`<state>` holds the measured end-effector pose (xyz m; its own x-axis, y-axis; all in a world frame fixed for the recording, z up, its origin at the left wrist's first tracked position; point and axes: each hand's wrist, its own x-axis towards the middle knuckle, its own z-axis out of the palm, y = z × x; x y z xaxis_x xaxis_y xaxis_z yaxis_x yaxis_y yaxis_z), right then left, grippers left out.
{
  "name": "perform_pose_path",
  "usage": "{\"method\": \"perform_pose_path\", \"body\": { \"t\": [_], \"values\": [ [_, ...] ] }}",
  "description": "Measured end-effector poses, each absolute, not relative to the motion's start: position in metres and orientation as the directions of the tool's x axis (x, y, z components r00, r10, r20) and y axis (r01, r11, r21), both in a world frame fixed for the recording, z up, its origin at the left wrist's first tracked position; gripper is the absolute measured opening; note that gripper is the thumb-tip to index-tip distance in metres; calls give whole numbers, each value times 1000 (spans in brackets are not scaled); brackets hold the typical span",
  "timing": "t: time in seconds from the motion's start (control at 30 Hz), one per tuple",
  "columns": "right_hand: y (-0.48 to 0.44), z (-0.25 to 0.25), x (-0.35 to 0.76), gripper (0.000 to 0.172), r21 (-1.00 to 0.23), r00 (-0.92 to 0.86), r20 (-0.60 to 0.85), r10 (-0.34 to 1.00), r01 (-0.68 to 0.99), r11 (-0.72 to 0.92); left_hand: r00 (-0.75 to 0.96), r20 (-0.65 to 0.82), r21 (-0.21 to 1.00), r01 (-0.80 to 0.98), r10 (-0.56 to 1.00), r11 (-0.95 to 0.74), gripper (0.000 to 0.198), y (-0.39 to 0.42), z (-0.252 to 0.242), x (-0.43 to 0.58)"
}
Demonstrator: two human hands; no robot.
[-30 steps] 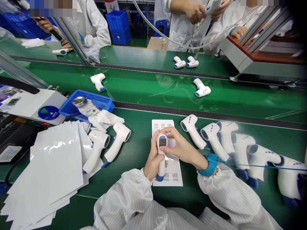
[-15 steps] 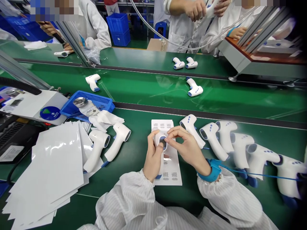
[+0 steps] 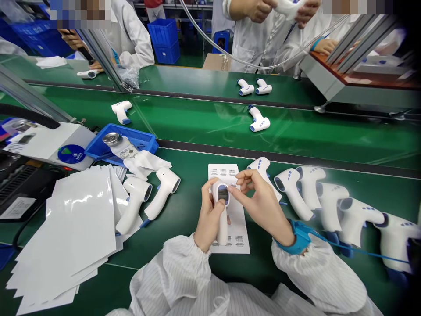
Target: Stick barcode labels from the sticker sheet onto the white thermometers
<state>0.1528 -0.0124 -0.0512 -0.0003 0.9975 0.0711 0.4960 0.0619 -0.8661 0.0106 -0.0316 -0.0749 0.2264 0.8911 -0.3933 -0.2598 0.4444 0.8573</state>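
Note:
My left hand (image 3: 208,219) is wrapped round a white infrared thermometer (image 3: 222,230), its dark display (image 3: 223,194) facing me. Beside the display's right edge is my right hand (image 3: 261,202), thumb tip close to the casing and fingers bent, apart from the thumb. Whether the thumb touches the casing I cannot tell. Beneath the thermometer lies a printed label sheet (image 3: 241,239), partly covered by my hands. A blue wrist strap (image 3: 296,237) with a cord circles my right wrist.
Several thermometers (image 3: 292,193) lie in a row at right; two more (image 3: 163,193) lie left, beside white sheets (image 3: 79,219). A blue tray (image 3: 148,142) holds a bottle (image 3: 123,147). Thermometers (image 3: 259,120) also lie on the green conveyor belt (image 3: 190,118). Co-workers (image 3: 253,44) are across the line.
My right thumb and fingers have drawn back from the display, which is now more exposed. The held thermometer's handle shows more fully. The thermometers on the belt have shifted left.

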Motion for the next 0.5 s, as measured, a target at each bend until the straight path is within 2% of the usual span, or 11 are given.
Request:
{"method": "perform_pose_path", "body": {
  "t": [0.07,0.13,0.23,0.33,0.43,0.5],
  "values": [
    [-10,-53,153,28,-891,-98,112,989,430,143,278,-380,834,-308,882,457,50,-32,-70,9],
    [-10,-53,151,21,-916,-161,147,976,351,196,301,-351,840,-318,887,440,63,-34,-66,9],
    [-10,-50,147,4,-915,-85,241,967,313,255,305,-333,861,-288,892,420,76,-36,-61,10],
    [-9,-48,142,9,-907,-20,284,959,317,275,297,-313,880,-267,902,393,80,-37,-59,11],
    [-10,-47,136,9,-956,-27,175,984,236,176,265,-254,917,-239,930,319,82,-37,-57,12],
    [-12,-46,133,23,-987,-90,59,994,141,71,251,-216,936,-223,944,273,79,-37,-55,11]
  ]
}}
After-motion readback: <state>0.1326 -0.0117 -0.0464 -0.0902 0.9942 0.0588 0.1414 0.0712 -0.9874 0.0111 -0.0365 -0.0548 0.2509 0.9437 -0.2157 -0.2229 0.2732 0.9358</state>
